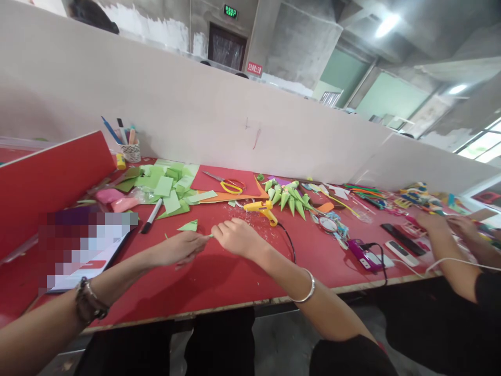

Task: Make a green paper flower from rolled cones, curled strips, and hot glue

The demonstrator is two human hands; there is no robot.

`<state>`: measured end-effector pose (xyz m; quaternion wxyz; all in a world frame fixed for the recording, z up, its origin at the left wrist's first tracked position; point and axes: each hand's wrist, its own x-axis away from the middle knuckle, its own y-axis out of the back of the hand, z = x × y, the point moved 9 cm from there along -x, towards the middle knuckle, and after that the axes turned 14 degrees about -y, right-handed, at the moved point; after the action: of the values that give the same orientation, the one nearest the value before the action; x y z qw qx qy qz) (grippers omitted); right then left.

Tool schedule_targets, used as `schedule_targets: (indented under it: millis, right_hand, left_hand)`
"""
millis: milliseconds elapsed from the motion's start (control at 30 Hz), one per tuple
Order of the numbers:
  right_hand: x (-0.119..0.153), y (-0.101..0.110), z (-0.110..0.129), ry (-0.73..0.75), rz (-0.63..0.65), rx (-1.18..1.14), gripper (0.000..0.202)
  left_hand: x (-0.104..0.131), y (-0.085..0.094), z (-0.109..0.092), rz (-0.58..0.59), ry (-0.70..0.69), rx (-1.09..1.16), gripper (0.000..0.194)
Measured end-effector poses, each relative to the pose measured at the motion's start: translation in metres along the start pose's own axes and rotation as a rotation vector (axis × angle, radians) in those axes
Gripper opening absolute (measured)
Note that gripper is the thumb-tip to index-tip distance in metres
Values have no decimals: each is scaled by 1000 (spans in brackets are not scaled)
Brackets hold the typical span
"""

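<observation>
My left hand (178, 248) and my right hand (238, 237) meet above the red tabletop, fingers closed. Between their fingertips shows a thin bit of green paper (211, 236), mostly hidden by the fingers. Just behind my left hand lies a folded green paper piece (189, 225). A yellow glue gun (261, 209) with a black cord rests beyond my right hand. To its right sits a cluster of pointed green paper cones (291, 197).
Loose green paper rectangles (163, 186) are heaped at the back left, near a marker (152, 215). Scissors (230, 186) lie on red card. A purple box (364, 255) with cables stands to the right. Another person's arms (450, 250) work at the far right. A white partition (203, 125) rises behind.
</observation>
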<state>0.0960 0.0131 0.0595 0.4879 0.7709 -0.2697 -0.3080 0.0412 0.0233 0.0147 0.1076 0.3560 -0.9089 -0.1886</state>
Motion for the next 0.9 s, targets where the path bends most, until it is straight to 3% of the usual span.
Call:
schedule_targets:
  millis: [133, 233, 300, 367, 500, 600, 700, 900]
  right_hand:
    - [2, 6, -3, 57, -193, 68, 28]
    - [4, 4, -6, 85, -250, 81, 29]
    - [4, 0, -6, 96, -219, 68, 29]
    - [4, -7, -5, 85, -126, 39, 28]
    - [3, -28, -10, -46, 215, -61, 20]
    - [8, -39, -7, -58, 432, -161, 24]
    - [12, -40, -1, -30, 478, -195, 28]
    - [12, -34, 6, 2, 273, -57, 15]
  left_hand:
    - [1, -20, 1, -13, 63, 601, 37]
    - [0, -27, -3, -10, 36, 709, 37]
    - [-1, -26, -2, 3, 19, 558, 38]
    - [-2, -17, -2, -10, -37, 167, 40]
    - [-2, -1, -10, -99, -161, -647, 24]
    - [-2, -9, -12, -38, -226, -1046, 20]
    - [-4, -13, -6, 36, -238, -1057, 22]
    - [-1, -5, -10, 58, -228, -822, 27]
